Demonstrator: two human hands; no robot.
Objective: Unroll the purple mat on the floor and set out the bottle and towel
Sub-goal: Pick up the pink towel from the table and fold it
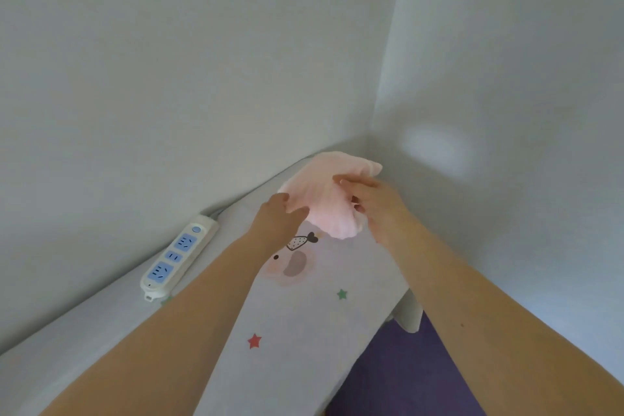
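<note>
The step in hand looks like fetching the towel (329, 199); the pink cloth sits bunched between the two hands, lifted a little above the bed sheet (304, 331) in the corner where the walls meet. The right hand (374, 206) pinches the towel's upper fold with curled fingers; the left hand (280, 216) touches its near edge with fingers fairly straight, and whether it truly grips I cannot tell. The hands are close, parted only by the cloth. The purple mat (405, 368) lies below the right forearm, apparently flat on the floor already, though only a strip shows. The next move likely calls for carrying the towel back and down to the mat. A power strip (179, 255) rests left of the left forearm. The bottle is nowhere in view; the towel's far side is hidden, and everything is softly blurred.
</note>
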